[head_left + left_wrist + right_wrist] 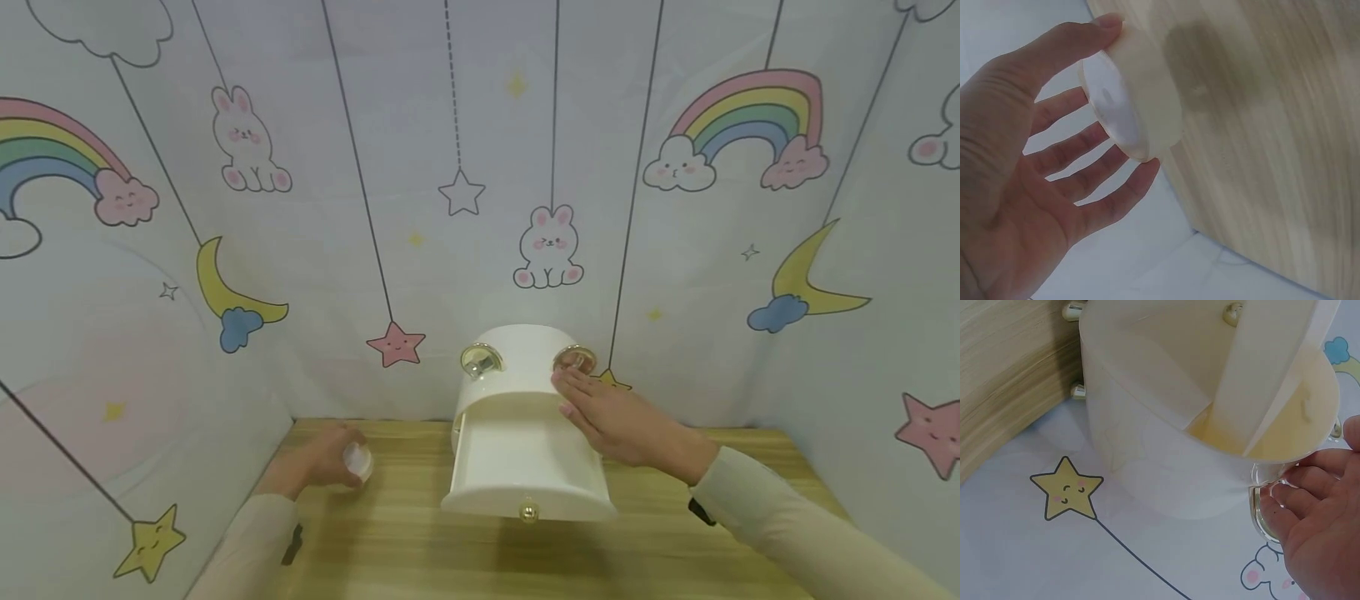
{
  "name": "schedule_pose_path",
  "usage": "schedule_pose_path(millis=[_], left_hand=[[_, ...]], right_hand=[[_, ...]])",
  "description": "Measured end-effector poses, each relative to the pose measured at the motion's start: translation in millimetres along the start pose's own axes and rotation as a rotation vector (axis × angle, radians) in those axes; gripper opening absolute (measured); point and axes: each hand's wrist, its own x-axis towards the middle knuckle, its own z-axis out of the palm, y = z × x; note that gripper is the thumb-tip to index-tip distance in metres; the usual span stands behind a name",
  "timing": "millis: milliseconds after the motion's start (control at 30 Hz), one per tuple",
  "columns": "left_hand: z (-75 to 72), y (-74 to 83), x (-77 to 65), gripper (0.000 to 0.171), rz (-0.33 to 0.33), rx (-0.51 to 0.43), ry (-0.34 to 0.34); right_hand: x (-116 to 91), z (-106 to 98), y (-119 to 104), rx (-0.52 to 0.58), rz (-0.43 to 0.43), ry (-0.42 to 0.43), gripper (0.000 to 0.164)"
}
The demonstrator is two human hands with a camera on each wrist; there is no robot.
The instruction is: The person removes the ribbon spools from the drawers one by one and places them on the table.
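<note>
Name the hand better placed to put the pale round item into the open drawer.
Left, I'd judge: the left hand grips the pale round item, with the drawer to its right; the right hand rests against the white box's gold-rimmed fitting.

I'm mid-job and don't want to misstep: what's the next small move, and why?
Probably shift the round white item toward the drawer: the left hand holds it off to the side, the drawer stands pulled out, and the right hand is at the white box.
</note>
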Motion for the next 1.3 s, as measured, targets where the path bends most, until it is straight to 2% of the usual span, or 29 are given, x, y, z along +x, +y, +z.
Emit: schedule_pose_path(millis=[300,567,1033,1300], left_hand=[[10.2,-19.5,1.6,0.071,0.053,-0.015,0.045],[18.8,-35.3,3.5,0.066,0.071,-0.006,0.059],[30.5,-41.1,2.8,0.065,0.114,-0.046,0.103],[30.8,-37.5,-0.2,0.062,0.18,-0.039,0.143]], right_hand=[[0,-2,0,0.017,0.009,-0.012,0.058],[3,2,1,0.013,0.009,-0.011,0.06],[1,1,1,0.009,0.007,-0.003,0.059],[0,1,1,0.017,0.018,-0.022,0.06]])
